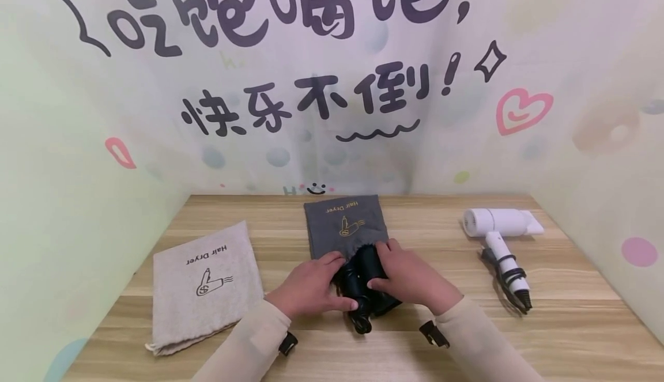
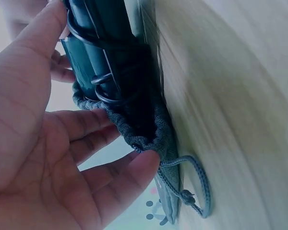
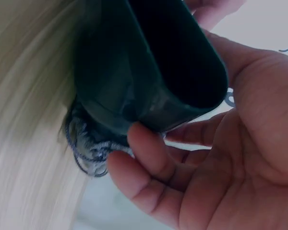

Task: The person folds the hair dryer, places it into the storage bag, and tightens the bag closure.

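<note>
A black hair dryer (image 1: 369, 264) lies partly inside the mouth of a dark grey drawstring pouch (image 1: 346, 220) printed "Hair Dryer". My left hand (image 1: 311, 287) holds the side of the dryer's handle with its cord wound round it; the thumb lies along the handle and fingertips touch the gathered pouch rim (image 2: 120, 117). My right hand (image 1: 412, 272) holds the other side, around the wide flat nozzle (image 3: 182, 91), with fingertips by the pouch mouth. A knotted drawstring loop (image 2: 201, 187) hangs from the rim. The part of the dryer inside the pouch is hidden.
A beige "Hair Dryer" pouch (image 1: 204, 290) lies flat at the left of the wooden table (image 1: 436, 220). On the right lies a white hair dryer (image 1: 498, 223), its black cord (image 1: 500, 278) wound round the handle. A printed curtain hangs behind the table.
</note>
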`<state>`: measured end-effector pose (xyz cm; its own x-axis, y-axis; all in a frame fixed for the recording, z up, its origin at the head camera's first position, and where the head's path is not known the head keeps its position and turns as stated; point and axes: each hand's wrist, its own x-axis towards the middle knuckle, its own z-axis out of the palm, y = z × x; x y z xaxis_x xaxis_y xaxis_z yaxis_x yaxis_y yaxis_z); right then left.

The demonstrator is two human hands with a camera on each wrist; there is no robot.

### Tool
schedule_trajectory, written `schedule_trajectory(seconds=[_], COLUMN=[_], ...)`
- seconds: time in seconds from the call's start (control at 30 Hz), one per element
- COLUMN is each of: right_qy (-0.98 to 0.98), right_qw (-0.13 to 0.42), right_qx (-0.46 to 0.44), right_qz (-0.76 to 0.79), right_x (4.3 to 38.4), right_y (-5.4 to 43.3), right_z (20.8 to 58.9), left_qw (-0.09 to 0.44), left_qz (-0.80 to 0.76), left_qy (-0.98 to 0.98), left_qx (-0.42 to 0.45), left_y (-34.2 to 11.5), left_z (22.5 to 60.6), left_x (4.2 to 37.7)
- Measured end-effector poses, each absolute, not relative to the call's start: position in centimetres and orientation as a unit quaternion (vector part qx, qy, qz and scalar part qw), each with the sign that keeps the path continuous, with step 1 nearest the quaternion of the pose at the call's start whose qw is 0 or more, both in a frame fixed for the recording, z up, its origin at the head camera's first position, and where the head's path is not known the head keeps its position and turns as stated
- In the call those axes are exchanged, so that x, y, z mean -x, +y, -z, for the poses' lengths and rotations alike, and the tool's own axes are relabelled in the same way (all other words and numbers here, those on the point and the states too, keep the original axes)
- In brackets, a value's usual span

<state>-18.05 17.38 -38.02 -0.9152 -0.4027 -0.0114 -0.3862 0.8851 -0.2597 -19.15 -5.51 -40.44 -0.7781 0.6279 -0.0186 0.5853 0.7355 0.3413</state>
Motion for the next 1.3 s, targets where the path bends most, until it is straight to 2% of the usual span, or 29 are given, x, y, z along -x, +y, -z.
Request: schedule_trajectory(seconds=[0.23, 0.83, 1.3], right_qy=[0.973, 0.977, 0.952], right_qw=[0.032, 0.033, 0.055], right_qx=[0.192, 0.165, 0.166], right_qz=[0.127, 0.134, 0.25], right_x=[17.8, 17.6, 18.6], right_y=[16.7, 15.9, 19.2], right_z=[38.2, 38.4, 38.8], left_qw=[0.092, 0.089, 0.119], left_qz=[-0.172, -0.182, -0.251], left_qy=[0.928, 0.926, 0.906], left_qx=[-0.318, -0.317, -0.318], left_y=[-5.9, -6.1, -7.1], left_z=[40.4, 40.8, 40.8], left_x=[19.5, 19.9, 19.7])
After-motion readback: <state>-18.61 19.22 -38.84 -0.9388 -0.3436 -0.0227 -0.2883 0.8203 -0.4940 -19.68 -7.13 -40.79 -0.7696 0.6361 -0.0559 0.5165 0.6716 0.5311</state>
